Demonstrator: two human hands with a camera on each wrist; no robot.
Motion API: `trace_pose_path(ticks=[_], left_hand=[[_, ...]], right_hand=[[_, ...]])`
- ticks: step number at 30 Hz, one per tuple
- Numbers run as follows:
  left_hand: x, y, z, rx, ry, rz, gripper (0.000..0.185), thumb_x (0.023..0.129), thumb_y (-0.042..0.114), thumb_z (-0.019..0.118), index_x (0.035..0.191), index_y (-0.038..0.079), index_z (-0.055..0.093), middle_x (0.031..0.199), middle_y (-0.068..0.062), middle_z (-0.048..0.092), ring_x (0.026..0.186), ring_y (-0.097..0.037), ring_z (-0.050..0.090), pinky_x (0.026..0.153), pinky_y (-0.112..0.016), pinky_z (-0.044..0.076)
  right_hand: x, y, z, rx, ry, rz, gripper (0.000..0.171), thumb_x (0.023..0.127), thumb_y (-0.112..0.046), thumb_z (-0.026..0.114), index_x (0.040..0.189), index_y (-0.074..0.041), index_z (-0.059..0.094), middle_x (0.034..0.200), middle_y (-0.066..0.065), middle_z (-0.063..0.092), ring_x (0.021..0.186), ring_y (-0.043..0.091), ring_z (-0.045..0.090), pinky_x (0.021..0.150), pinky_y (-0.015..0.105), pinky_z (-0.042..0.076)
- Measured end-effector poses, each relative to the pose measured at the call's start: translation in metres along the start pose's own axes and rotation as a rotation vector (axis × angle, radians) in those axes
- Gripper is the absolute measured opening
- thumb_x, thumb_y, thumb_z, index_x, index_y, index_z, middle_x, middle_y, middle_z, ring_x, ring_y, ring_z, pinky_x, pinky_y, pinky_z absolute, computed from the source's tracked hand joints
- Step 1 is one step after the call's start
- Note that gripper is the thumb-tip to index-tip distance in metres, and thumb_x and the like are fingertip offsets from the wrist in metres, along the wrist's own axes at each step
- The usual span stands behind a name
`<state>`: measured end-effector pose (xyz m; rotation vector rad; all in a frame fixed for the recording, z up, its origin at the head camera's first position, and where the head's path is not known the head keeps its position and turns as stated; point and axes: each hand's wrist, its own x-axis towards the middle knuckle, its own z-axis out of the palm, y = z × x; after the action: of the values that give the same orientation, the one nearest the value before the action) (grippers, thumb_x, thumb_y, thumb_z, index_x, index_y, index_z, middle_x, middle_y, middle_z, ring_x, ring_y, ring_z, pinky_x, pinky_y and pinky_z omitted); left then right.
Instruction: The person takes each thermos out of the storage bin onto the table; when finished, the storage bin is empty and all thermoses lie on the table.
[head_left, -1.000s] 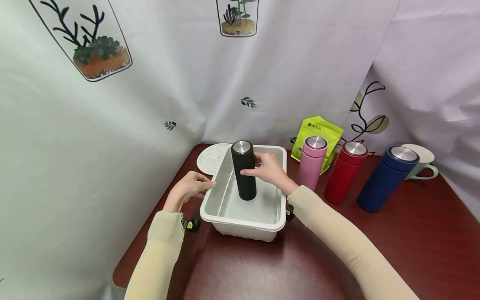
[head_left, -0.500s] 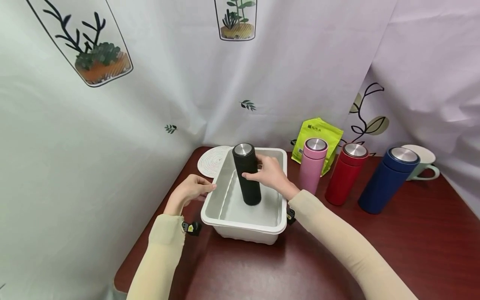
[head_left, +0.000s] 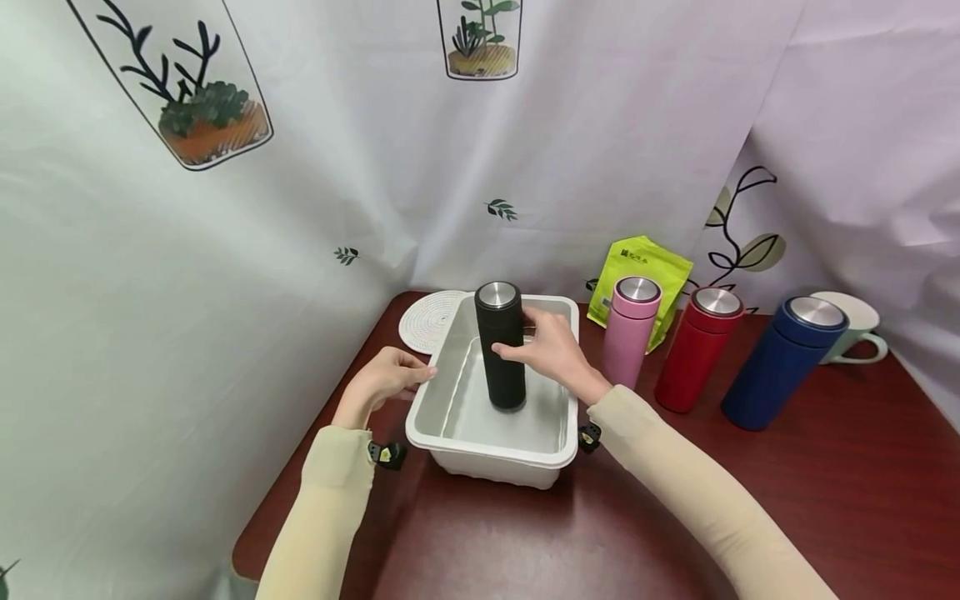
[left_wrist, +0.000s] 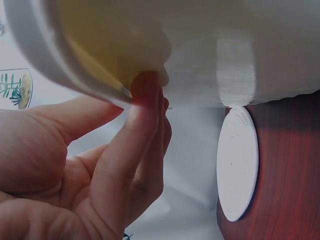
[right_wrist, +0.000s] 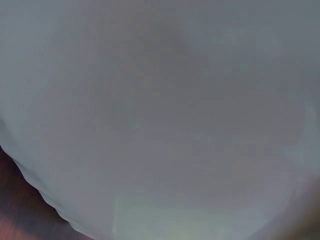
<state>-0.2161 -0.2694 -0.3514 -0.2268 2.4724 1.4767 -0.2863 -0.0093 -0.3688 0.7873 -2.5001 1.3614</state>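
A black thermos bottle (head_left: 501, 358) with a steel-topped lid stands almost upright inside a light grey plastic basin (head_left: 480, 452). My right hand (head_left: 551, 343) grips the bottle from its right side, thumb across the front and fingers behind it. At the basin's left edge, my left hand (head_left: 390, 375) pinches the rim between thumb and fingers. The left wrist view shows this hand (left_wrist: 115, 160) close, fingertips under the rim of the basin (left_wrist: 195, 55). The basin's wall (right_wrist: 150, 125) fills most of the right wrist view, hiding the right hand there.
To the right stand a pink thermos (head_left: 630, 333), a red thermos (head_left: 693, 354) and a blue thermos (head_left: 780, 367). A yellow-green pouch (head_left: 637, 254) is behind the pink one, a pale green mug (head_left: 855, 333) behind the blue. A round white mat (head_left: 423, 323) lies left of the basin.
Held in my right hand, the black thermos has shifted slightly right and toward me within the basin, its top now a little more upright. My left hand stays on the rim.
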Motion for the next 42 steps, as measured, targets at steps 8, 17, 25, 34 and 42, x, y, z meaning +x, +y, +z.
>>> trace_pose_path(ticks=[8,17,25,34,42], left_hand=[[0.001,-0.001,0.0,0.004,-0.002,-0.006,0.03,0.094,0.013,0.067,0.108,-0.013,0.066,0.091,-0.015,0.07,0.076,-0.02,0.069,0.073,-0.037,0.061],[0.001,-0.002,0.0,0.013,0.01,-0.011,0.029,0.094,0.014,0.066,0.107,-0.012,0.067,0.091,-0.014,0.069,0.076,-0.02,0.07,0.074,-0.037,0.061],[0.001,-0.001,-0.001,0.009,0.01,-0.017,0.029,0.094,0.015,0.066,0.107,-0.011,0.068,0.092,-0.014,0.069,0.076,-0.02,0.07,0.075,-0.039,0.061],[0.002,-0.001,-0.002,-0.009,-0.006,0.004,0.029,0.094,0.013,0.066,0.106,-0.013,0.067,0.087,-0.011,0.069,0.073,-0.017,0.069,0.074,-0.037,0.061],[0.001,-0.001,-0.002,-0.02,-0.019,0.009,0.029,0.094,0.012,0.066,0.106,-0.014,0.067,0.087,-0.011,0.069,0.073,-0.018,0.069,0.073,-0.037,0.062]], right_hand=[[-0.006,-0.004,-0.011,0.021,0.048,-0.012,0.044,0.072,-0.032,0.086,0.107,-0.012,0.068,0.099,0.003,0.073,0.09,0.018,0.071,0.082,0.034,0.059],[-0.015,-0.015,-0.029,0.021,0.111,-0.02,0.048,0.073,-0.034,0.086,0.113,-0.015,0.068,0.103,0.002,0.071,0.094,0.019,0.07,0.084,0.036,0.058],[-0.019,-0.026,-0.046,0.061,0.221,-0.083,0.047,0.073,-0.025,0.086,0.113,-0.008,0.068,0.099,0.007,0.07,0.094,0.022,0.069,0.087,0.036,0.058],[-0.027,-0.038,-0.063,0.078,0.322,-0.128,0.042,0.071,-0.019,0.087,0.108,-0.01,0.069,0.095,0.004,0.071,0.085,0.016,0.067,0.072,0.024,0.054],[-0.034,-0.044,-0.074,0.07,0.344,-0.156,0.037,0.073,-0.018,0.086,0.106,-0.01,0.069,0.087,0.001,0.068,0.073,0.011,0.059,0.057,0.021,0.046]])
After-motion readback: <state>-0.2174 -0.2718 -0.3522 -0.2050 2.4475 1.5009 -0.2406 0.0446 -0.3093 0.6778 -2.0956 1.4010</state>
